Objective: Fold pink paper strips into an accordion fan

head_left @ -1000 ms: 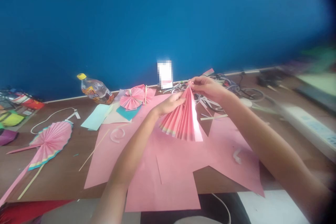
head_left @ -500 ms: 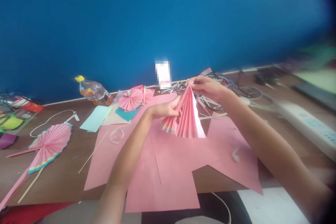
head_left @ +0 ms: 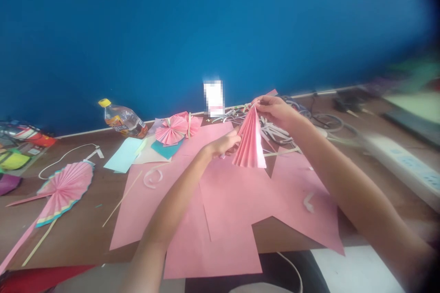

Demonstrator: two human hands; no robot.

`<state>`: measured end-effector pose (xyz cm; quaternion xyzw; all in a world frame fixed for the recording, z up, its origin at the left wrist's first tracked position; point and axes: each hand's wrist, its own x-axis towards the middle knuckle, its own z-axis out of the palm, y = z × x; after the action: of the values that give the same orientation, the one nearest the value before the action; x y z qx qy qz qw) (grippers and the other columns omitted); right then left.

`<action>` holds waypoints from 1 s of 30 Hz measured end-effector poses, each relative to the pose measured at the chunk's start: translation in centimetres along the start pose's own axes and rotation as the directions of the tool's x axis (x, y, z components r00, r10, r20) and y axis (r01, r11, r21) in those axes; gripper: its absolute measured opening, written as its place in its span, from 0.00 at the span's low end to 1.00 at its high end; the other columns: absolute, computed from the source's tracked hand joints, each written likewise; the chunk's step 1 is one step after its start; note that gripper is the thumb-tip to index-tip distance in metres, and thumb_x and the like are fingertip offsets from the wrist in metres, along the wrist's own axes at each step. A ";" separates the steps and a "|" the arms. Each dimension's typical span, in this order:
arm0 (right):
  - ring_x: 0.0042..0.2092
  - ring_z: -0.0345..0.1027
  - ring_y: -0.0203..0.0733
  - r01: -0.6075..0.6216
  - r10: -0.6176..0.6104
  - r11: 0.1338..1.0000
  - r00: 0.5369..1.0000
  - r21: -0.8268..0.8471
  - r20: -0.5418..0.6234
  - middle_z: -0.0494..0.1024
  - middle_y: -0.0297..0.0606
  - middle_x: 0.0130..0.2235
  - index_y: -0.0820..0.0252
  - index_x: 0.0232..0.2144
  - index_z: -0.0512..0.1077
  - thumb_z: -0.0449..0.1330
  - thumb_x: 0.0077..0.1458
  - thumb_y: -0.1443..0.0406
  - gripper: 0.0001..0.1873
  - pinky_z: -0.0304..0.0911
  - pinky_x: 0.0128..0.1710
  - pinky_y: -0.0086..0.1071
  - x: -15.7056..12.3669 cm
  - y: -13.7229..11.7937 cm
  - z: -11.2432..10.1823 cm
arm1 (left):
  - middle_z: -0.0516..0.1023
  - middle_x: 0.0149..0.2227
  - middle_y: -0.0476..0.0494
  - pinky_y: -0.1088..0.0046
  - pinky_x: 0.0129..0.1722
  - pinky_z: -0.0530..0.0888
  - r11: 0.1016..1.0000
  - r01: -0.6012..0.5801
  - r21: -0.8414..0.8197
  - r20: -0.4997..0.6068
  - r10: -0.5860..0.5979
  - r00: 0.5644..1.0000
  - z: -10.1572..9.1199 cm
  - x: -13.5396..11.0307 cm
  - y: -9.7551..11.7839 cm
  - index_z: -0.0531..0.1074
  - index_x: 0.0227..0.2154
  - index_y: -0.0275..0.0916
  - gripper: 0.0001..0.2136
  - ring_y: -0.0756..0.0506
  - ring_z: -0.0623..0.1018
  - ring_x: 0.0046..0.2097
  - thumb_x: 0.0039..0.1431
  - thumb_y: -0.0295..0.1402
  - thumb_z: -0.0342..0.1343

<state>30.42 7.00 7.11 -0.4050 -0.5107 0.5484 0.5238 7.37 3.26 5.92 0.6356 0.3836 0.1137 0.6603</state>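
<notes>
A pleated pink paper fan (head_left: pixel 249 146) hangs above the table, narrow at the top and spread at its lower edge. My right hand (head_left: pixel 271 109) pinches it at the gathered top. At its left side, my left hand (head_left: pixel 227 143) has its fingers closed on the folds; part of the fan behind these fingers is hidden. Pink paper sheets (head_left: pixel 237 206) lie overlapping on the table beneath both hands. A finished-looking pleated fan with yellow and blue edging (head_left: pixel 67 187) rests at the left.
Pink paper rosettes (head_left: pixel 172 130) sit behind coloured sheets (head_left: pixel 124 155). A drink bottle (head_left: pixel 123 119) stands tilted near the blue wall. Tangled cables (head_left: pixel 275 130) lie beyond the fan, and a white power strip (head_left: pixel 405 165) is at the right.
Both hands have moved slightly up and right with the fan. The fan's left part with striped edging, visible before, is now hidden behind my left hand.
</notes>
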 end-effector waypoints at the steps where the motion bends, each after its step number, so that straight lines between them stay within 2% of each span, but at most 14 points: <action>1: 0.37 0.70 0.35 0.009 -0.009 1.000 1.000 -0.010 -0.019 0.74 0.34 0.32 0.58 0.31 0.75 0.70 0.45 0.62 0.11 0.68 0.42 0.30 0.1 0.0 -0.1 | 0.65 0.22 0.53 0.79 0.20 0.61 0.999 -0.030 -0.031 -0.021 0.030 0.999 0.5 0.4 0.0 0.55 0.62 0.47 0.26 0.53 0.64 0.20 0.62 0.42 0.46; 3: 0.37 0.70 0.36 0.021 -0.022 1.000 0.999 -0.023 -0.049 0.74 0.35 0.32 0.58 0.31 0.75 0.70 0.44 0.62 0.12 0.68 0.43 0.31 0.2 0.1 -0.2 | 0.74 0.30 0.46 0.75 0.28 0.69 0.980 -0.167 -0.105 -0.093 0.157 0.983 1.5 1.0 0.1 0.62 0.58 0.43 0.26 0.49 0.73 0.29 0.64 0.51 0.40; 5: 0.37 0.70 0.37 0.024 -0.025 0.999 0.998 -0.026 -0.062 0.74 0.35 0.32 0.58 0.31 0.75 0.71 0.44 0.61 0.13 0.68 0.43 0.32 0.3 0.2 -0.2 | 0.77 0.40 0.39 0.69 0.40 0.72 0.942 -0.296 -0.159 -0.089 0.285 0.955 2.4 1.4 0.3 0.67 0.53 0.38 0.30 0.44 0.76 0.39 0.63 0.56 0.36; 7: 0.37 0.70 0.37 0.021 -0.022 1.000 0.998 -0.020 -0.065 0.74 0.35 0.32 0.58 0.31 0.74 0.71 0.43 0.60 0.14 0.68 0.43 0.33 0.3 0.3 -0.2 | 0.76 0.45 0.36 0.64 0.46 0.71 0.922 -0.357 -0.153 -0.086 0.347 0.934 3.1 1.8 0.3 0.68 0.51 0.36 0.31 0.41 0.76 0.44 0.61 0.58 0.39; 10: 0.36 0.70 0.37 0.017 -0.018 1.000 0.998 -0.017 -0.067 0.74 0.35 0.32 0.58 0.32 0.74 0.71 0.43 0.60 0.14 0.67 0.44 0.33 0.2 0.4 -0.1 | 0.74 0.48 0.34 0.61 0.50 0.70 0.935 -0.343 -0.089 -0.196 0.321 0.927 3.6 2.0 -0.1 0.66 0.53 0.37 0.29 0.39 0.75 0.48 0.57 0.55 0.51; 12: 0.36 0.70 0.37 0.028 -0.029 0.999 0.998 -0.021 -0.061 0.74 0.35 0.31 0.58 0.32 0.74 0.71 0.44 0.59 0.14 0.67 0.44 0.33 0.2 0.5 -0.1 | 0.73 0.50 0.34 0.60 0.50 0.70 0.943 -0.324 -0.075 -0.257 0.295 0.920 3.8 2.1 -0.5 0.64 0.54 0.37 0.30 0.39 0.74 0.50 0.54 0.51 0.58; 18: 0.36 0.70 0.37 0.056 -0.058 0.998 0.997 -0.030 -0.050 0.73 0.35 0.31 0.59 0.33 0.74 0.71 0.44 0.59 0.15 0.67 0.42 0.32 0.2 0.4 0.1 | 0.72 0.50 0.35 0.61 0.47 0.73 0.939 -0.334 -0.085 -0.233 0.307 0.923 4.0 2.1 -1.1 0.61 0.55 0.38 0.33 0.40 0.74 0.48 0.48 0.42 0.66; 22: 0.35 0.69 0.37 0.052 -0.058 0.996 0.995 -0.066 -0.086 0.73 0.34 0.30 0.59 0.32 0.74 0.70 0.43 0.59 0.14 0.68 0.42 0.33 0.0 0.0 0.7 | 0.72 0.47 0.37 0.65 0.43 0.73 0.946 -0.319 -0.056 -0.238 0.298 0.925 4.0 2.1 -1.3 0.62 0.53 0.38 0.29 0.42 0.74 0.44 0.49 0.38 0.64; 26: 0.35 0.69 0.37 0.068 -0.078 0.994 0.991 -0.090 -0.108 0.72 0.35 0.30 0.59 0.31 0.74 0.71 0.43 0.58 0.15 0.68 0.43 0.35 -0.2 -0.3 1.2 | 0.72 0.45 0.40 0.68 0.39 0.72 0.954 -0.297 -0.033 -0.246 0.280 0.928 4.1 1.9 -1.3 0.63 0.52 0.38 0.24 0.44 0.74 0.42 0.52 0.32 0.58; 30: 0.35 0.69 0.38 0.076 -0.086 0.992 0.990 -0.101 -0.108 0.73 0.35 0.31 0.59 0.32 0.74 0.70 0.44 0.59 0.14 0.68 0.43 0.35 -0.3 -0.4 1.4 | 0.71 0.43 0.42 0.70 0.37 0.71 0.964 -0.267 0.004 -0.266 0.259 0.929 4.3 1.8 -1.3 0.62 0.52 0.39 0.24 0.45 0.73 0.41 0.51 0.30 0.55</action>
<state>29.18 6.46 7.72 -0.4388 -0.5226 0.4778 0.5532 10.94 1.00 3.62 0.6496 0.3777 0.2909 0.5922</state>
